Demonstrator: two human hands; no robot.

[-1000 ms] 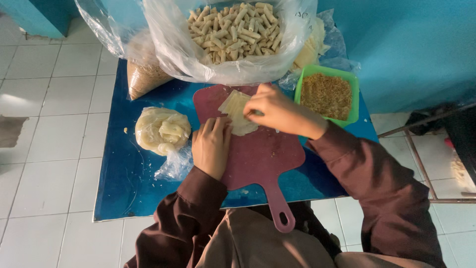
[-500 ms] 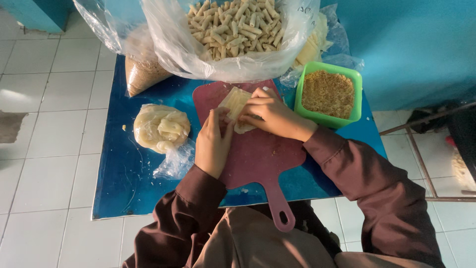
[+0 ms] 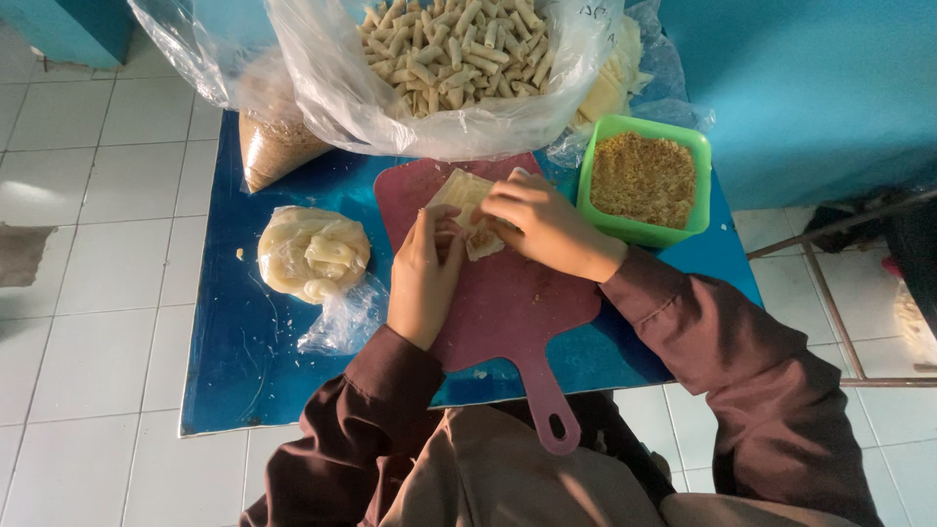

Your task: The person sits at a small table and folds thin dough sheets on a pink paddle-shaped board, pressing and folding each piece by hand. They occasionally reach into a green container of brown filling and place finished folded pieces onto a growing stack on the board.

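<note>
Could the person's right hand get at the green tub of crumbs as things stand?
Probably yes. The right hand rests on the wrapper on the red board, just beside the green tub. The tub is open-topped, and nothing lies between it and the hand.

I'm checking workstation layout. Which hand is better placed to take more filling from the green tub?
Probably the right hand: the green tub sits just beside it, while the left hand lies across the wrapper.

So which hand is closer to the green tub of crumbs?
Right. The right hand lies just beside the green tub; the left hand is farther, across the pastry sheet.
</note>
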